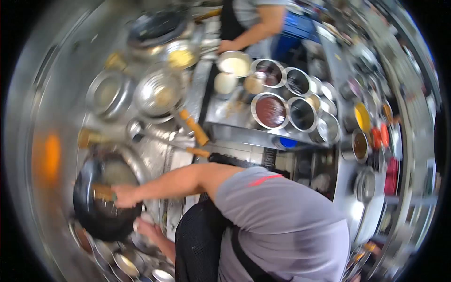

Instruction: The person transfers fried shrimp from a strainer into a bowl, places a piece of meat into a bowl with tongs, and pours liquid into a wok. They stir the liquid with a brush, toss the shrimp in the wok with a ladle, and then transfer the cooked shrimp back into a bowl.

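A dark wok (87,218) sits tilted on the stove at the left, with some liquid in it. My right hand (125,195) reaches into it, closed round a brown bamboo wok brush (102,192) whose end points to the wok's inner wall. Lower down, my left hand (146,227) is closed at the wok's near rim. Something pale, perhaps a cloth, shows beside those fingers; blur hides its detail. A long-handled ladle (136,129) lies on the stove beyond my right arm.
A strainer (159,90) with a wooden handle and a metal pot (107,95) stand beyond the wok. Bowls (126,264) crowd the near side. Sauce pots (269,111) fill a counter behind. A co-worker's hand (229,46) rests near a pot of white liquid (235,64).
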`<state>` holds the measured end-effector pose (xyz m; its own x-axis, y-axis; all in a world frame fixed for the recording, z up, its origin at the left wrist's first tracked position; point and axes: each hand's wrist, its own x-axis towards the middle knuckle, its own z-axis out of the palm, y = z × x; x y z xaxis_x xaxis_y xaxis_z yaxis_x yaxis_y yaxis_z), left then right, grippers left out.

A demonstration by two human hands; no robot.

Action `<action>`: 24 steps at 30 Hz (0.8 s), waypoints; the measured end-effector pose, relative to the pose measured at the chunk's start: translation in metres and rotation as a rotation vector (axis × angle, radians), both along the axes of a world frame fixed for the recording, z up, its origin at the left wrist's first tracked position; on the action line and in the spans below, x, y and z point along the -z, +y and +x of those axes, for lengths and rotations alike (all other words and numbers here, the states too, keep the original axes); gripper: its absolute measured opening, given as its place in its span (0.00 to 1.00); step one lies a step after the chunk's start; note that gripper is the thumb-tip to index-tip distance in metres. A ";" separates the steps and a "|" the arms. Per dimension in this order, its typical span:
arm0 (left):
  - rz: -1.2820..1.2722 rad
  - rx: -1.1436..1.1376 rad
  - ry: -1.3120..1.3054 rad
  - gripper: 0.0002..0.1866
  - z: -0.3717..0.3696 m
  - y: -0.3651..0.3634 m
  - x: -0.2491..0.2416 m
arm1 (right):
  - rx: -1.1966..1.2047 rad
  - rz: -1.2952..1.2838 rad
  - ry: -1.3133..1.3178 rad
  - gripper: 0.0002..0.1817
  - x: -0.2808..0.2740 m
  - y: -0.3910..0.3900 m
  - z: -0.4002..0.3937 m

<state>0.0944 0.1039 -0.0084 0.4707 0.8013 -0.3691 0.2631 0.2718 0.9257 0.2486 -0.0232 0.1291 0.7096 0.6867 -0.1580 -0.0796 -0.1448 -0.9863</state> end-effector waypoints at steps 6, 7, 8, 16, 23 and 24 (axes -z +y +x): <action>0.427 -0.079 0.031 0.22 0.004 -0.027 0.003 | -0.108 -0.041 0.192 0.36 -0.019 0.031 -0.001; 0.538 -0.081 -0.085 0.26 0.004 -0.020 0.027 | -0.100 -0.043 0.234 0.36 -0.023 0.034 -0.003; 0.513 -0.121 -0.095 0.26 0.011 -0.031 0.020 | -0.129 -0.004 0.251 0.35 -0.022 0.035 -0.001; 0.765 -0.129 0.193 0.27 0.025 -0.073 -0.034 | -0.089 0.073 0.492 0.41 -0.018 0.034 0.019; 0.936 0.067 0.185 0.27 0.016 -0.076 -0.029 | -0.167 0.239 0.696 0.17 -0.033 -0.043 0.057; 0.923 0.059 0.193 0.27 0.014 -0.076 -0.029 | -0.195 0.281 0.742 0.19 -0.034 -0.054 0.061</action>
